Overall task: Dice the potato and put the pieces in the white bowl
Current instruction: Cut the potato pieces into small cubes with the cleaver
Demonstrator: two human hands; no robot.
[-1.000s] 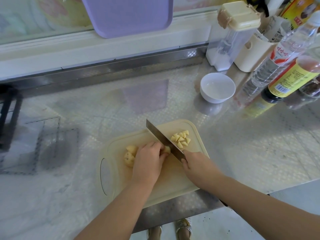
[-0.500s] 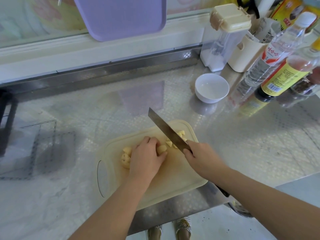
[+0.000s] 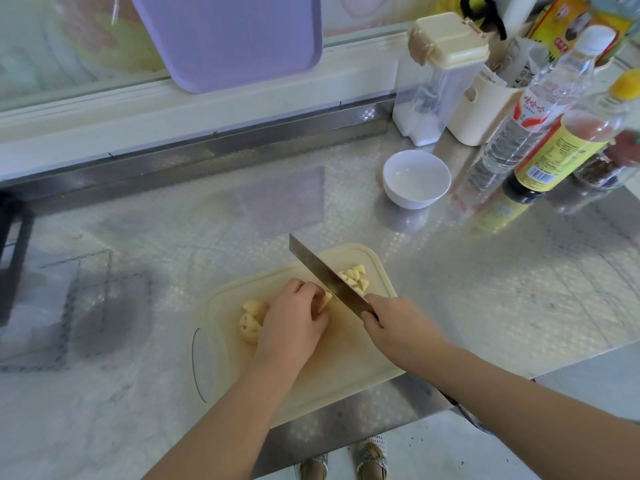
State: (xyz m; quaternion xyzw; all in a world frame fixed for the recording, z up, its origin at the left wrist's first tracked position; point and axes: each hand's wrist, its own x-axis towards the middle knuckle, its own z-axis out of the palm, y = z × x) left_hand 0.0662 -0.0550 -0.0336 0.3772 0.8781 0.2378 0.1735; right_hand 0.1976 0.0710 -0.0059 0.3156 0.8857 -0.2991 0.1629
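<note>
Steel tabletop (image 3: 485,289) carries the cutting board (image 3: 339,358); we log left hand (image 3: 291,327) grip pinching the potato strip (image 3: 325,301), right hand (image 3: 398,327) grip closed on knife (image 3: 323,273); diced pieces (image 3: 355,277) beyond blade, white bowl (image 3: 412,199) well apart

Head view looks steeply down, close over the counter (image 3: 485,289).

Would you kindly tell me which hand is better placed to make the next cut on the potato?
The right hand grips the knife, whose blade sits over the cutting board, right beside the potato piece. The left hand is holding that piece down, so the right is likely better.
</note>
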